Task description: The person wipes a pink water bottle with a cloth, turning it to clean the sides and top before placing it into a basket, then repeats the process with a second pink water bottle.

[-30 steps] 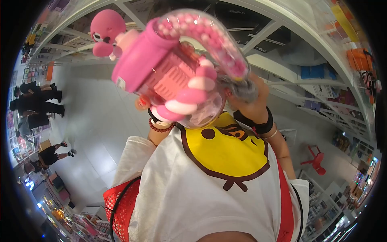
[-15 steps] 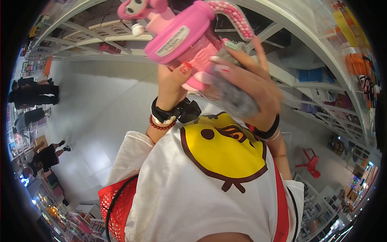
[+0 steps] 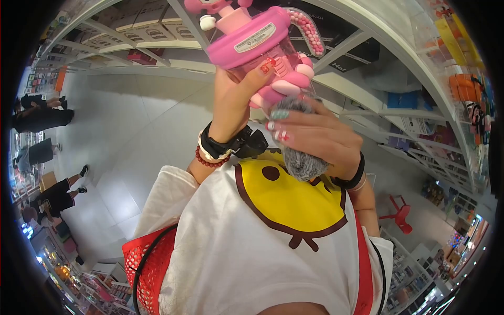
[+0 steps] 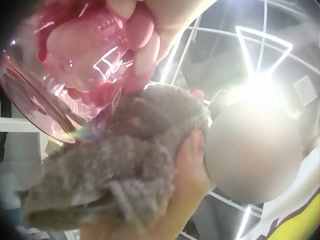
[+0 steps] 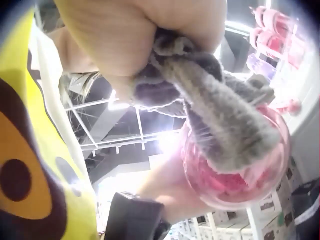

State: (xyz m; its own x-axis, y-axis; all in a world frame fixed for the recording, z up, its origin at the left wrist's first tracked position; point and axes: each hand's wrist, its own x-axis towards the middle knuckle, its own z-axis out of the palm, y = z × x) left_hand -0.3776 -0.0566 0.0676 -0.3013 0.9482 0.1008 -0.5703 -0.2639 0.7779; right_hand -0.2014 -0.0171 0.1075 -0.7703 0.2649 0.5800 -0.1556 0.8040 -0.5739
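A pink see-through plastic cup (image 3: 247,50) with a label on its lid, a figure on top and a bead-filled curved handle (image 3: 306,32) is held up in the head view. My left hand (image 3: 235,97) grips its side, the thumb lying across the front. My right hand (image 3: 333,139) holds a bunched grey fuzzy cloth (image 3: 304,163) against the cup's lower end, below a pink-and-white twisted band (image 3: 286,86). From the right wrist, the cloth (image 5: 220,115) overlaps the cup's clear round base (image 5: 240,197). In the left wrist view the cloth (image 4: 125,160) hangs close beside the cup.
White shelving (image 3: 341,55) with boxes and goods curves along the far side. Several people (image 3: 44,118) stand at the left. A red chair (image 3: 400,215) is on the floor at the right.
The cup has turned, its label coming into view, and its handle has swung farther away. My right hand with the cloth has moved from the cup's side down to its lower end.
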